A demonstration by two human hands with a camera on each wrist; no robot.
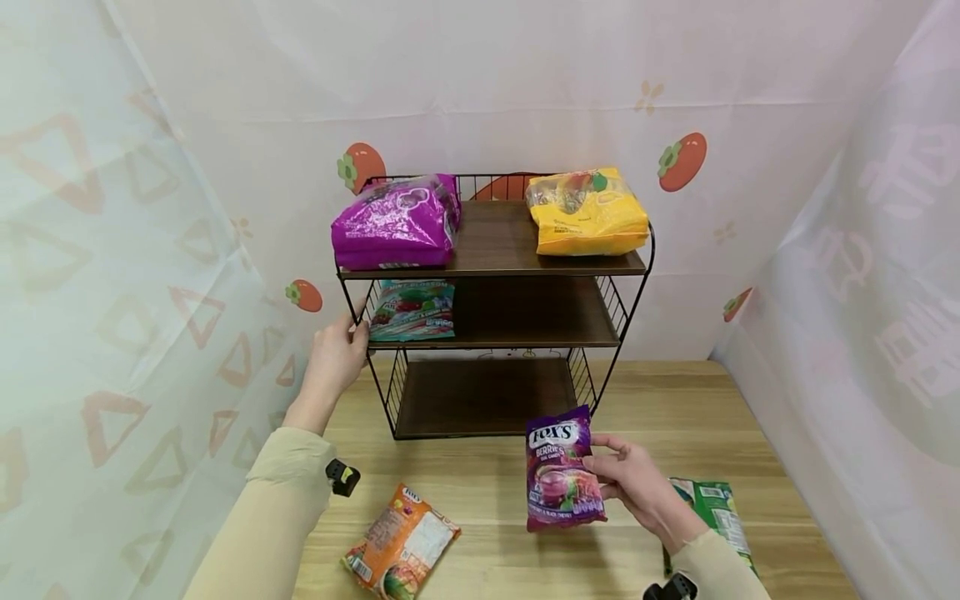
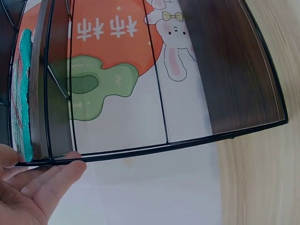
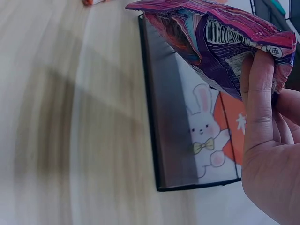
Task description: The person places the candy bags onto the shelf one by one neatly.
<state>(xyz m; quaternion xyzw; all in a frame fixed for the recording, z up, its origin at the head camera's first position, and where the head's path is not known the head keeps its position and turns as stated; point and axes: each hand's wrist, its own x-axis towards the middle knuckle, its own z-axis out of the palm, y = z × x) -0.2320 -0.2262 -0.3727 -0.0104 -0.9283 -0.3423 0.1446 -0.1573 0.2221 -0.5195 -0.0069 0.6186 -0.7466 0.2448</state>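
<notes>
My right hand point(image 1: 633, 479) pinches a purple candy bag point(image 1: 561, 475) marked FOX'S Berries by its right edge, above the table and in front of the rack's bottom shelf. In the right wrist view the bag's barcode side point(image 3: 225, 35) faces the camera, with fingers point(image 3: 261, 93) against it. At the left side of the three-tier rack point(image 1: 498, 343), my left hand point(image 1: 336, 350) holds the black wire frame point(image 2: 122, 157) level with the middle shelf. Just inside that frame lies a teal candy bag point(image 1: 414, 312).
On the top shelf sit a magenta bag point(image 1: 397, 225) at left and a yellow bag point(image 1: 588, 212) at right. An orange bag point(image 1: 405, 542) lies on the table point(image 1: 480, 467) at front left. A green bag point(image 1: 720, 512) lies partly behind my right forearm.
</notes>
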